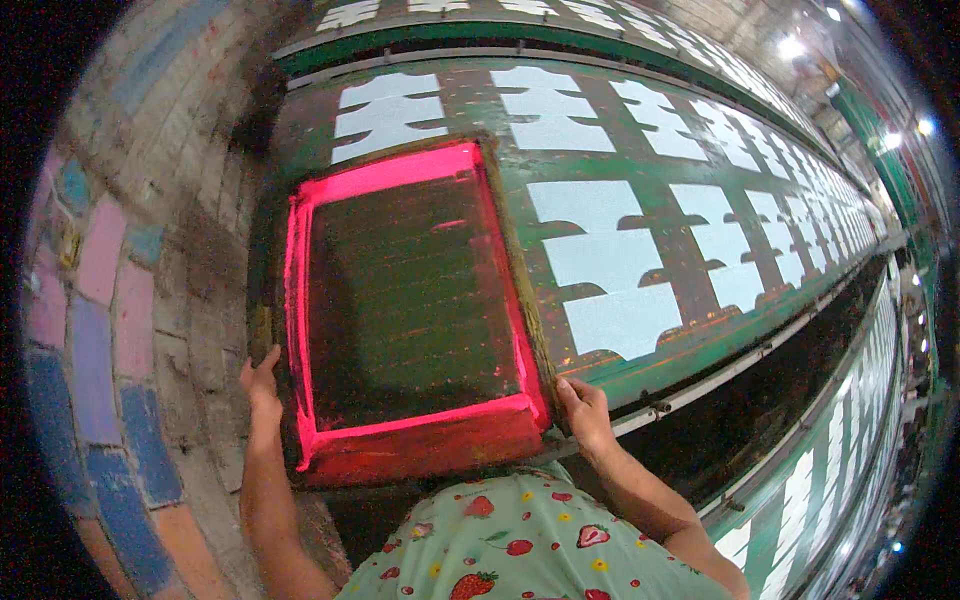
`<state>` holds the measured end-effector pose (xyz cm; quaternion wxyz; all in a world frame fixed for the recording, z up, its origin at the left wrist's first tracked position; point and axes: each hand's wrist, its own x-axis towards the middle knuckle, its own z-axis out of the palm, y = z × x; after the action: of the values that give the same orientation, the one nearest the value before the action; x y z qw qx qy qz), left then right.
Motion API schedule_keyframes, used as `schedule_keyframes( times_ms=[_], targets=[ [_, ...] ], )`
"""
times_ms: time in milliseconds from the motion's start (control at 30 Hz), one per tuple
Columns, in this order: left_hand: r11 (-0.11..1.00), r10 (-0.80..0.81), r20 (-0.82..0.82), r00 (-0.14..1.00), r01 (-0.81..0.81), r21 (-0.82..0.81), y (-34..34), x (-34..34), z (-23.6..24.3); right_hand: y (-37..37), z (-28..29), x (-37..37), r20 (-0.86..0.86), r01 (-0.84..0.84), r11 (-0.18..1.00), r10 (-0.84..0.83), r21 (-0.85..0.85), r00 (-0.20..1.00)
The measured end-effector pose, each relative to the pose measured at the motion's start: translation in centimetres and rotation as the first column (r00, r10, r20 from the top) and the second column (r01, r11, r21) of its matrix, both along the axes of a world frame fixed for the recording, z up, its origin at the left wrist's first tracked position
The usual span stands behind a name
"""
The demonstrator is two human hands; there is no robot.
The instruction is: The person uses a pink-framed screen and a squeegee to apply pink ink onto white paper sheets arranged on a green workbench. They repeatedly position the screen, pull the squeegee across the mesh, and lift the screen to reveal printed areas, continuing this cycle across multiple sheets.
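A large screen printing frame [410, 290] with a dark mesh and bright pink ink along its inner borders tilts in front of me, over the near end of a long green table. My left hand [262, 382] grips its left edge near the lower corner. At the lower right edge, my right hand [583, 408] is closed on the same frame, thumb on top. Pale cut fabric pieces [610, 265] lie in rows on the table beyond the frame, and some end behind its upper edge.
The green table [680, 375] runs away to the right, with a metal rail [700, 395] along its near side. More tables with pale pieces stand beyond it and at the lower right [800, 500]. A brick wall [120, 330] with painted blocks rises at the left.
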<state>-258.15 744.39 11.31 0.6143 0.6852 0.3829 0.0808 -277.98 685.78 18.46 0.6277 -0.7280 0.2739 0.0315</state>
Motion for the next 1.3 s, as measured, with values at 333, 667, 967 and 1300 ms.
schedule_keyframes(
  times_ms=[333,667,967,1300],
  targets=[
    [0.994,-0.084,0.172,0.982,0.071,0.08,-16.9,-0.2,6.6,-12.1,0.4,2.0,0.025,0.105,0.978,-0.102,-0.182,0.994],
    [0.988,-0.148,0.317,0.937,0.153,0.01,-39.9,-2.6,5.0,-32.7,-3.3,0.2,0.058,0.187,0.968,-0.179,-0.167,0.982],
    [0.982,-0.187,0.343,0.921,0.181,0.049,-50.3,-3.7,3.1,-43.9,-5.3,-1.6,0.051,0.197,0.971,-0.192,-0.138,0.98],
    [0.969,-0.223,0.26,0.94,0.184,0.166,-51.7,-3.2,1.3,-43.8,-1.1,-3.6,0.064,-0.06,0.563,0.198,-0.824,0.978]
  ],
)
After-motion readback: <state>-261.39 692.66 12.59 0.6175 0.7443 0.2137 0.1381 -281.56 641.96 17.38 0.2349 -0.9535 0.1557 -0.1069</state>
